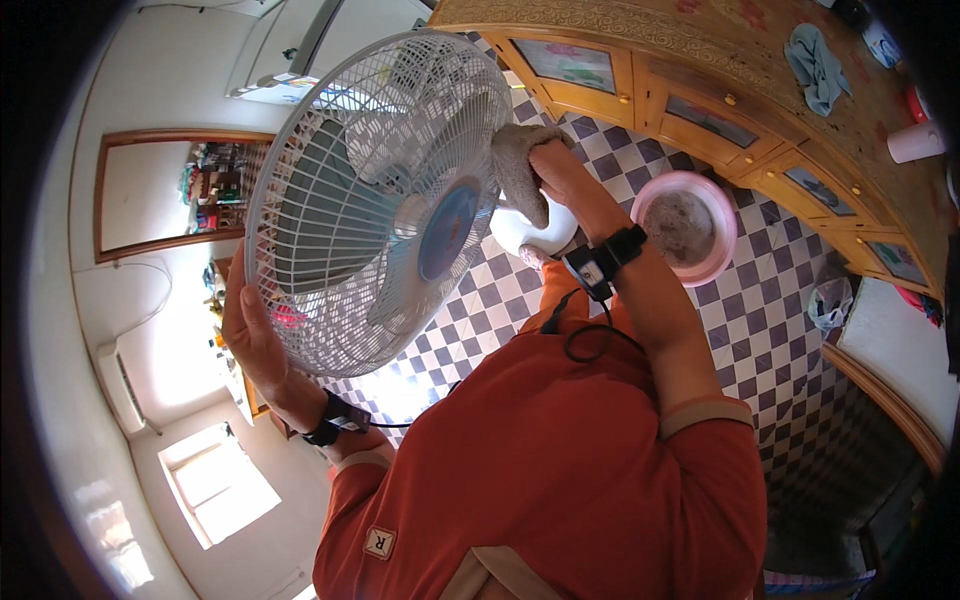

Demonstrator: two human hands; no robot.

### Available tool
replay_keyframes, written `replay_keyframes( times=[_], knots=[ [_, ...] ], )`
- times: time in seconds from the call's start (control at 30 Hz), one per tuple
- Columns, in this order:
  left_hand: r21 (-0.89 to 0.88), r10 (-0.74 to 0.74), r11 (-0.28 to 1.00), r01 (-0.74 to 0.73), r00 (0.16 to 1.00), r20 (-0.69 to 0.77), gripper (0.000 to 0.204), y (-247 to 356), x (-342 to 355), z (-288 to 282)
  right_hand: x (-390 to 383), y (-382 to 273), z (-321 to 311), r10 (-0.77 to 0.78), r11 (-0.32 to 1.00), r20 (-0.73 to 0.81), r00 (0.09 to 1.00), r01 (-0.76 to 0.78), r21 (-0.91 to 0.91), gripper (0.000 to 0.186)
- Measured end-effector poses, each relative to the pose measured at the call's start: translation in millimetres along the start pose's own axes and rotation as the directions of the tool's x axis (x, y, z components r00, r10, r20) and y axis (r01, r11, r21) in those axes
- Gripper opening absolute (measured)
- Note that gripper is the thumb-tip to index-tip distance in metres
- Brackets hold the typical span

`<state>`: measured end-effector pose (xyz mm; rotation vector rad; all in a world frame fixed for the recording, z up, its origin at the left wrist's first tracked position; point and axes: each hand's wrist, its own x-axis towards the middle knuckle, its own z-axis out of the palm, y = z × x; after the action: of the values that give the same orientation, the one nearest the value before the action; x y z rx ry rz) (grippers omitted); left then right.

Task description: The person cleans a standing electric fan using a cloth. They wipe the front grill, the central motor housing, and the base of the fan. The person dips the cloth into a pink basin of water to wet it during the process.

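White fan (375,200); blue round label (447,232)

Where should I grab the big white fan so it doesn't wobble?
Probably by the round rim of the fan, coming from its outer edge. The left hand already wraps the rim on the lower left, where the wire cage gives fingers a firm hoop. The right hand presses a cloth on the opposite edge.

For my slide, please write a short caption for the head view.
Left hand steadies a white fan at its rim while the right hand presses a grey cloth on its grille.
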<state>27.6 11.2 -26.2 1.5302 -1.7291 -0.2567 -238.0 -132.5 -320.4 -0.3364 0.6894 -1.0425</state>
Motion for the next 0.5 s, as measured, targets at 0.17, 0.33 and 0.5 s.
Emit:
replay_keyframes(
  times=[0.17,0.33,0.5],
  knots=[
    [0.058,0.024,0.998,-0.025,1.000,0.008,0.044,4,1,0,2,4,-37,-0.059,0.915,0.154,0.986,-0.009,0.404,0.030],
    [0.056,0.000,0.998,0.000,1.000,-0.002,0.045,2,0,-1,-6,-6,-40,-0.102,0.934,0.225,0.969,0.015,0.358,0.031],
    [0.037,0.022,0.999,-0.022,1.000,0.010,0.046,0,1,-2,-13,-22,-38,-0.127,0.990,-0.050,0.991,0.130,0.063,0.028]
  ],
)
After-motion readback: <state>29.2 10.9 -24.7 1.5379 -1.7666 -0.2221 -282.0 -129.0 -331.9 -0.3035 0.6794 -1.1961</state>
